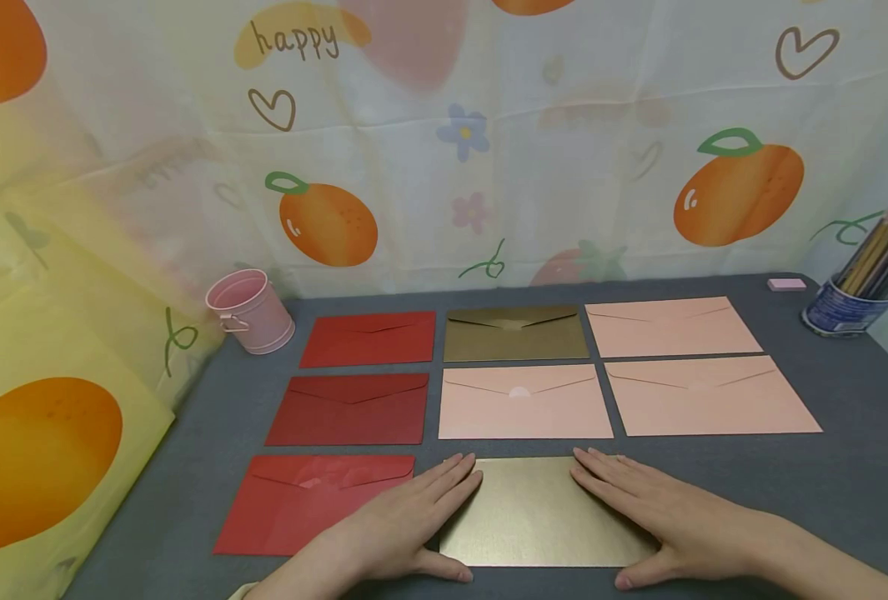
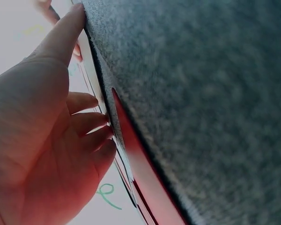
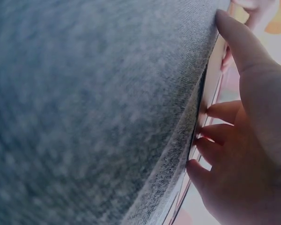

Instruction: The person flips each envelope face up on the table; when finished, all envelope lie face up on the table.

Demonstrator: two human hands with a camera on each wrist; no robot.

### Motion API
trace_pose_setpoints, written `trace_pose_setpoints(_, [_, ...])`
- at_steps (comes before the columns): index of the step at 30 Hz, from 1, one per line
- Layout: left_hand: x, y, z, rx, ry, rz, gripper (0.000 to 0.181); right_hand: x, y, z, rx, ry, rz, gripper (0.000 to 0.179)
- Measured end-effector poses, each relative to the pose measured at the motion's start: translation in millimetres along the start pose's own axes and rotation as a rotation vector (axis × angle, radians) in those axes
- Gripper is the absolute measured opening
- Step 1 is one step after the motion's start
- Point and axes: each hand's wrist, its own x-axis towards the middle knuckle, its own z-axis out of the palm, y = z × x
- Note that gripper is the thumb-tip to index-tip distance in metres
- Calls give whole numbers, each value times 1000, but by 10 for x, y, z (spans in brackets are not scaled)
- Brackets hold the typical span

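A plain gold envelope (image 1: pixel 537 512) lies at the front middle, no flap showing. My left hand (image 1: pixel 406 521) rests at its left edge with extended fingers, partly hiding the right side of a bright red envelope (image 1: pixel 301 492). At the gold envelope's right edge rests my right hand (image 1: pixel 661 512), its fingers also extended. In the left wrist view, the left hand (image 2: pixel 51 131) has its fingertips down near the table surface. The right wrist view has the right hand (image 3: pixel 253 122) in a similar pose. Behind the gold envelope lies a pink envelope (image 1: pixel 522 417) with a round pale seal.
A dark red envelope (image 1: pixel 349 412), a red envelope (image 1: pixel 372 337), a darker gold envelope (image 1: pixel 514 337) and two pink envelopes (image 1: pixel 672 329) lie in rows on the grey table (image 1: pixel 864 500). A pink bucket (image 1: pixel 252 312), a pencil cup (image 1: pixel 849 308) and a pink eraser-like block (image 1: pixel 786 285) stand around them.
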Motion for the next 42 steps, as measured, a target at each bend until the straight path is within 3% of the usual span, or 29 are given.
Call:
trace_pose_setpoints(5, [13, 2, -9, 10, 0, -3, 94, 3, -17, -4, -7, -2, 38, 93])
trace_pose_setpoints(10, [22, 8, -20, 9, -31, -11, 92, 9, -11, 2, -7, 10, 26, 92])
trace_pose_setpoints(18, [30, 26, -63, 53, -66, -8, 86, 2, -27, -1, -103, 21, 35, 91])
trace_pose_setpoints(25, [8, 18, -87, 138, 5, 52, 77, -17, -23, -8, -138, 85, -51, 86])
trace_pose_setpoints(28, [-2, -7, -109, 108, 36, 87, 69, -16, -23, -42, -116, 97, -76, 78])
trace_pose_setpoints(32, [-16, -45, -152, 45, 122, 184, 53, -13, -17, -112, -49, 110, -110, 65])
trace_pose_setpoints(38, [0, -93, -206, 9, 384, 415, 28, 6, 16, -183, 112, 161, -160, 50])
trace_pose_setpoints(42, [17, -119, -229, -56, 519, 480, 22, 35, 52, -197, 215, 236, -207, 42])
